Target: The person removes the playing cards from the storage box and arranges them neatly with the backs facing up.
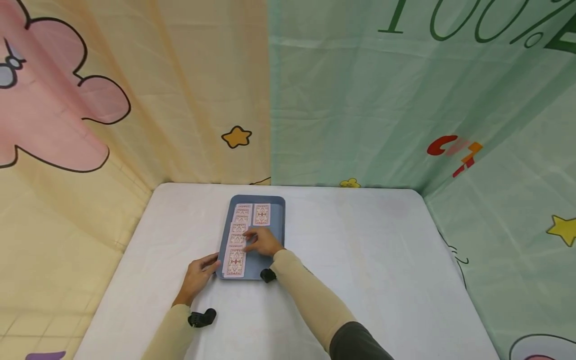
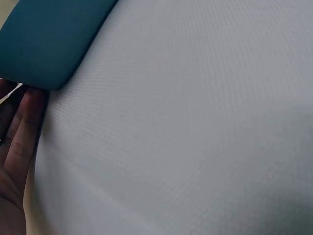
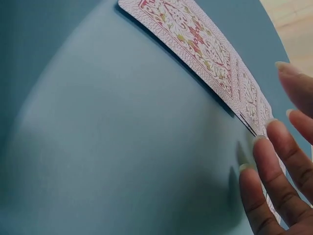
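A blue-grey tray (image 1: 278,235) on the table holds several playing cards with red-patterned backs up. An overlapping column of cards (image 1: 236,262) runs down its left side, and a single card (image 1: 262,214) lies at the top right. My left hand (image 1: 198,277) holds the tray by its lower left edge; in the left wrist view its fingers (image 2: 19,147) meet the underside of the tray's wall. My right hand (image 1: 265,241) is over the middle of the card column, fingers spread and slightly bent. In the right wrist view its fingertips are beside the cards (image 3: 195,41), with nothing pinched.
A white-covered table (image 1: 360,260) extends around the tray, widest on the right. Printed curtains (image 1: 342,110) close off the back and both sides. A dark wrist camera (image 1: 202,318) sits on the left wrist, another (image 1: 268,275) on the right wrist above the tray's lower right corner.
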`<state>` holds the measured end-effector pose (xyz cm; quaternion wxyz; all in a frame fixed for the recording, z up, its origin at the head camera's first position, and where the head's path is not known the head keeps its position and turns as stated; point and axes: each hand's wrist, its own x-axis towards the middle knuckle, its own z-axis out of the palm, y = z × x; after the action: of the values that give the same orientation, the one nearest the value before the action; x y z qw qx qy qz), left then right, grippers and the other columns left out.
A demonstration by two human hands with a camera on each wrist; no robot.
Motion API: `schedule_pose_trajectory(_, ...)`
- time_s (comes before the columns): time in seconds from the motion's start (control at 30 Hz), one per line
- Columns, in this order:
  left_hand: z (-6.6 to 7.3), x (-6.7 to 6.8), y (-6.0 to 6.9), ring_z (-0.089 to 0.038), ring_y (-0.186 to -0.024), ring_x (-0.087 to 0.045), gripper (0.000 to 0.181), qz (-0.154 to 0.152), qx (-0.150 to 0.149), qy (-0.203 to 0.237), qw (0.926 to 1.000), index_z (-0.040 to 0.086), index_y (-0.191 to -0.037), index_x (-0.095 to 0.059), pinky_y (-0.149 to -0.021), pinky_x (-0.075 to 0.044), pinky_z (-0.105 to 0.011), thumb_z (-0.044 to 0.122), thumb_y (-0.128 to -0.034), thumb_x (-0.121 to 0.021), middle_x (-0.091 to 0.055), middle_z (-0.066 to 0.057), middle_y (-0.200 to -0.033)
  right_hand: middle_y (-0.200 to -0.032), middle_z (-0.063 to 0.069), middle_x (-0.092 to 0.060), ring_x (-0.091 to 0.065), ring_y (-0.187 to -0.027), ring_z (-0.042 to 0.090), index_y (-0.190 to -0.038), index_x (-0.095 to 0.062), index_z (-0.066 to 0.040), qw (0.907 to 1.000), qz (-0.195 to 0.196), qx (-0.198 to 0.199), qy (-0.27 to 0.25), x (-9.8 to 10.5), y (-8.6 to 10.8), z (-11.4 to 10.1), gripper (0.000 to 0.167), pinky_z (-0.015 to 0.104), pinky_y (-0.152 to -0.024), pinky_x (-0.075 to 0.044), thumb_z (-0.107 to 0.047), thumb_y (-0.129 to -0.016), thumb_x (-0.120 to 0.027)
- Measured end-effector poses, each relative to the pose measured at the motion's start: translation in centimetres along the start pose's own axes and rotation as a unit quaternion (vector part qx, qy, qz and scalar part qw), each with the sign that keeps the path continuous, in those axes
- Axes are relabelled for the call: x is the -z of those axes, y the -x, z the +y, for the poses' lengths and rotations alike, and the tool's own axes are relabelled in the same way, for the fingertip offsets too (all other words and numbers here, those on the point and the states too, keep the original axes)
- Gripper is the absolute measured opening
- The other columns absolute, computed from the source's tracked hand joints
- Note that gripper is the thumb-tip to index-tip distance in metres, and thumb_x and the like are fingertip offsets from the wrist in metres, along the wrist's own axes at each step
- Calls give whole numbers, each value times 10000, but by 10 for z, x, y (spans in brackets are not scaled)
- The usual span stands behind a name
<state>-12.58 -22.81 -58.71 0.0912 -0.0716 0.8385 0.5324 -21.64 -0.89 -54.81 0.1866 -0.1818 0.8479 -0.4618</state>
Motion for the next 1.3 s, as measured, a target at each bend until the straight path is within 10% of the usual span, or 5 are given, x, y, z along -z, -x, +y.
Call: schedule_pose_trajectory(1.3,-1,-1,0,-393,-1319,-419,439,-27,30,-94,9999,-75,-1338,-513,-1080,-357,-502,169,-978,-572,-541,-257,-1327,-916,49,-722,-643,-818,88,-1038,-726,13,9984,-295,-444,160,-13,-8,-3,295,172,-777,-506,-9,-753,-802)
